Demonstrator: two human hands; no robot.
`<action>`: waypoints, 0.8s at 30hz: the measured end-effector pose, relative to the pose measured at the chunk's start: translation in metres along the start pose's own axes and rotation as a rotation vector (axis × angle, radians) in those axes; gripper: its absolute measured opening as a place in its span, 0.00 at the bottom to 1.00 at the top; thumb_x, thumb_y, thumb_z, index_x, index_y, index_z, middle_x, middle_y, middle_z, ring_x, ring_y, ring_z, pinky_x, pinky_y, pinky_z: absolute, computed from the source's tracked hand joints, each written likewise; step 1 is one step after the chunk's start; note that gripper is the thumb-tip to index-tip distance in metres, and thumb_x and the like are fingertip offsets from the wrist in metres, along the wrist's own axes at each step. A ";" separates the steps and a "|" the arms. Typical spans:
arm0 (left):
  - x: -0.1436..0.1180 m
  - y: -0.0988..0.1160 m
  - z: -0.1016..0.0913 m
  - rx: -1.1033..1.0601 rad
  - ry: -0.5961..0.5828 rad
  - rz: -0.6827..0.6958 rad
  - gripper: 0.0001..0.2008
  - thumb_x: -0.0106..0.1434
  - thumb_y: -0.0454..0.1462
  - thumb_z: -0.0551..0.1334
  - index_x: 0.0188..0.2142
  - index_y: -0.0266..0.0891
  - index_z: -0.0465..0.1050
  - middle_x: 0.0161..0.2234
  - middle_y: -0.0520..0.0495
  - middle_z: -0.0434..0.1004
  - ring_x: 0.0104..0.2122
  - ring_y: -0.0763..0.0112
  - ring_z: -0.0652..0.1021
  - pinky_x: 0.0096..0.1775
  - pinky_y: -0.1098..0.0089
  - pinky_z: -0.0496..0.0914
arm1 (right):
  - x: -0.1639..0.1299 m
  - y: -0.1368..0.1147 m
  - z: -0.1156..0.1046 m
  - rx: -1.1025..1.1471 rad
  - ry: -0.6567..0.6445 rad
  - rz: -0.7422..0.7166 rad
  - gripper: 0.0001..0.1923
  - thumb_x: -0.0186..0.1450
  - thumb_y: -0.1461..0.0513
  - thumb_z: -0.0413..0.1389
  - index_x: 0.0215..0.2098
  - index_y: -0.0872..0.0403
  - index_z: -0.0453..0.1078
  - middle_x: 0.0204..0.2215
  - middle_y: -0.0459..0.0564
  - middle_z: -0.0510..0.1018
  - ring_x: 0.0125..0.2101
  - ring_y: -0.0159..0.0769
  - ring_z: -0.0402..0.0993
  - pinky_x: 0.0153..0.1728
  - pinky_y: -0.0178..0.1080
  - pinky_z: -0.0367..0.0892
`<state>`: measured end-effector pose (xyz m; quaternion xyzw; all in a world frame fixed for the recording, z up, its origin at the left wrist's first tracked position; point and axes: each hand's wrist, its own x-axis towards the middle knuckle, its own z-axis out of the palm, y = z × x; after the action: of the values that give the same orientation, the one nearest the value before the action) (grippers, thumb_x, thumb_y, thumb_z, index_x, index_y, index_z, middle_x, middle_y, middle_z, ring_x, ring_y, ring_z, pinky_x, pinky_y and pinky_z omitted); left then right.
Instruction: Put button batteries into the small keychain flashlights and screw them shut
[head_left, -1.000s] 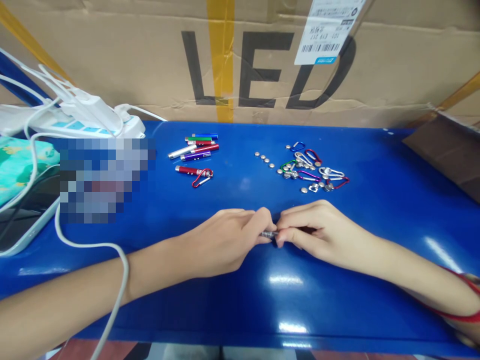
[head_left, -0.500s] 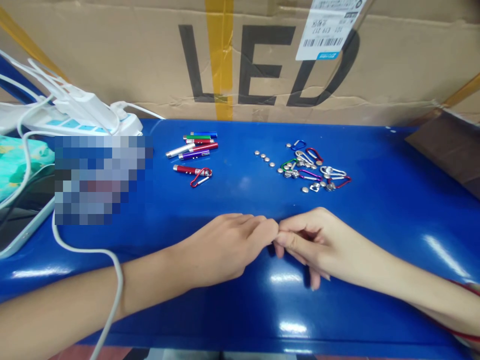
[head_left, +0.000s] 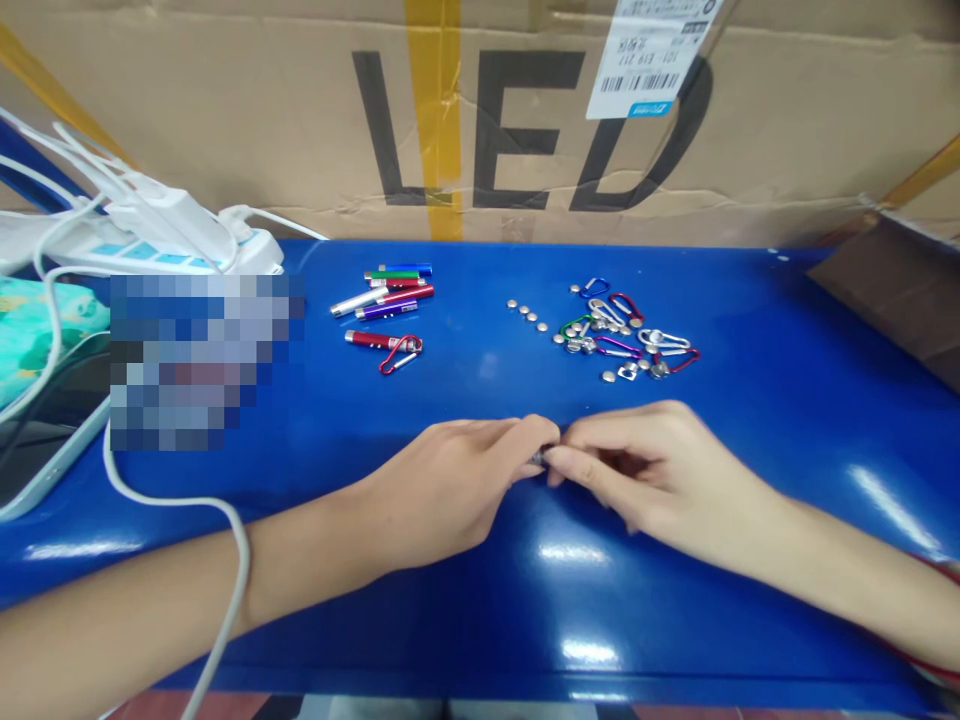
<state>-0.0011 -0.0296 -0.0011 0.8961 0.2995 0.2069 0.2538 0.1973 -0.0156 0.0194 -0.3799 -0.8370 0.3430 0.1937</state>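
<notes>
My left hand (head_left: pixel 450 485) is closed, palm down, over the middle of the blue table. A small dark-silver metal piece (head_left: pixel 537 457) peeks out between its thumb and forefinger; the rest is hidden by the fingers. My right hand (head_left: pixel 660 465) meets it from the right, thumb and forefinger pinched at the piece's end. Beyond the hands, a red penlight (head_left: pixel 371 341) lies with a red carabiner (head_left: pixel 401 353) at its end. Several other penlights (head_left: pixel 386 312) in purple, silver, red, green and blue are grouped behind it.
Coloured carabiners (head_left: pixel 617 348) and small silver button cells (head_left: pixel 531 317) lie scattered at right of centre. A white power strip (head_left: pixel 259 250) with cables stands at left; one cable (head_left: pixel 241 560) crosses my left forearm. A large cardboard box (head_left: pixel 300 130) backs the table.
Both hands have shifted slightly, my right hand rising a little with its fingers curling in. A bit of the dark-silver piece now shows between the fingertips.
</notes>
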 end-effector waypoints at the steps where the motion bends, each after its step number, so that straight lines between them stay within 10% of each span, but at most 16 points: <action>1: 0.000 0.000 0.000 -0.004 0.007 -0.012 0.08 0.66 0.26 0.46 0.42 0.37 0.57 0.38 0.47 0.69 0.36 0.67 0.73 0.36 0.73 0.66 | -0.001 0.002 -0.002 -0.145 0.104 -0.131 0.16 0.65 0.55 0.51 0.26 0.55 0.71 0.16 0.42 0.70 0.16 0.23 0.66 0.17 0.27 0.61; 7: 0.001 0.001 -0.001 -0.049 0.054 -0.027 0.08 0.68 0.29 0.46 0.44 0.38 0.56 0.36 0.48 0.69 0.35 0.68 0.73 0.35 0.74 0.66 | -0.005 0.009 -0.011 -0.585 0.341 -0.562 0.05 0.63 0.60 0.55 0.34 0.51 0.73 0.27 0.42 0.77 0.23 0.23 0.72 0.23 0.28 0.61; 24: 0.000 -0.001 -0.001 -0.052 -0.013 0.017 0.05 0.68 0.28 0.47 0.40 0.37 0.56 0.37 0.47 0.69 0.35 0.66 0.73 0.35 0.72 0.66 | -0.004 0.007 -0.011 -0.571 0.335 -0.537 0.10 0.63 0.59 0.55 0.27 0.49 0.75 0.25 0.41 0.77 0.23 0.24 0.71 0.23 0.28 0.63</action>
<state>-0.0024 -0.0283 -0.0008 0.8931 0.2850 0.2109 0.2771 0.2096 -0.0110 0.0219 -0.2371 -0.9246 -0.0316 0.2965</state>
